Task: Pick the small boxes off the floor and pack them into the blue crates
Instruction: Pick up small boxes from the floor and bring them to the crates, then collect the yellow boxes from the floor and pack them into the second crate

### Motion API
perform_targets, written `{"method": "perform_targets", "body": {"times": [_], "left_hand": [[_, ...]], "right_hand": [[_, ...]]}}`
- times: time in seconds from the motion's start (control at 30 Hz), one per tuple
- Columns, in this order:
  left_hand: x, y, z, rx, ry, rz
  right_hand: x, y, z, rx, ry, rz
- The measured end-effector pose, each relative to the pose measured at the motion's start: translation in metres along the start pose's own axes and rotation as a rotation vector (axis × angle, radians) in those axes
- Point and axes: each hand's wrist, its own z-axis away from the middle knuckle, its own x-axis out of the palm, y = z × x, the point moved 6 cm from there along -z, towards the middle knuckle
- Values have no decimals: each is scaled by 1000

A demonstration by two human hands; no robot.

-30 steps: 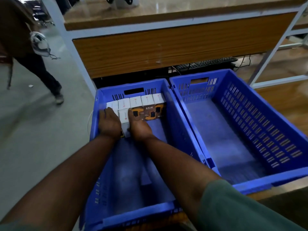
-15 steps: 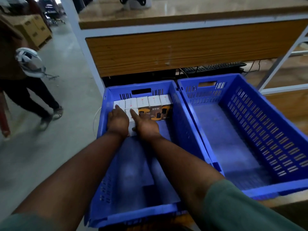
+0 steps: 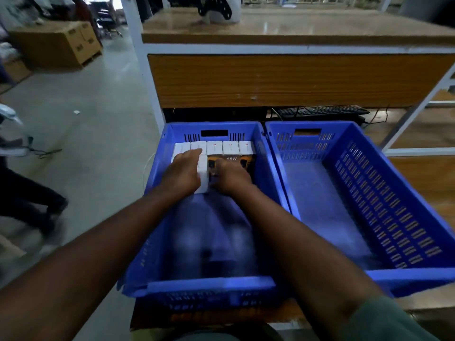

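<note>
Two blue crates stand side by side. At the far end of the left crate (image 3: 157,232) runs a row of small white boxes (image 3: 230,147), with an orange-and-black box marked 65W (image 3: 232,159) in front of it. My left hand (image 3: 182,174) lies flat, its fingers reaching onto the back row, against the left side of an upright white box (image 3: 203,175). My right hand (image 3: 230,179) is curled against that box's right side. The right crate (image 3: 394,212) shows only its blue floor.
A wooden workbench (image 3: 295,80) with a white frame leg (image 3: 147,82) rises just behind the crates, with a black keyboard (image 3: 322,110) beneath it. A person (image 3: 24,193) walks on the grey floor at the left. Cardboard cartons (image 3: 56,45) stand far left.
My head has lifted, so more of the bench shows. My left fingers have slid forward onto the back row. The white box stays between my hands. The person at the left has walked further left.
</note>
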Motion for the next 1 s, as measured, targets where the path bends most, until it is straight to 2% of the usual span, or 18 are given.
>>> {"method": "perform_targets", "body": {"times": [0.1,0.17,0.27,0.37,0.43,0.5,0.63,0.73,0.83,1.0], "left_hand": [[-23,39,27,83,153,275],[-33,66,44,163,177,402],[-36,110,63,276,34,496],[-39,163,84,448,-81,514],[-39,198,102,571,-154,563],[-35,229,131,710,-206,581],[-9,278,222,1068,-323,438],[17,294,313,1263,-587,476],[47,288,411,1376,-837,445],[66,258,597,1609,-1200,307]], "right_hand": [[-44,7,34,14,114,-64],[-76,14,66,39,242,-115],[-109,27,132,59,421,-237],[-132,37,212,62,560,-255],[-139,44,266,139,665,-270],[-137,51,323,265,786,-321],[-106,46,455,572,1044,-349],[-56,19,572,900,1174,-292],[15,-29,677,1191,1257,-392],[138,-134,799,1630,1444,-498]]}}
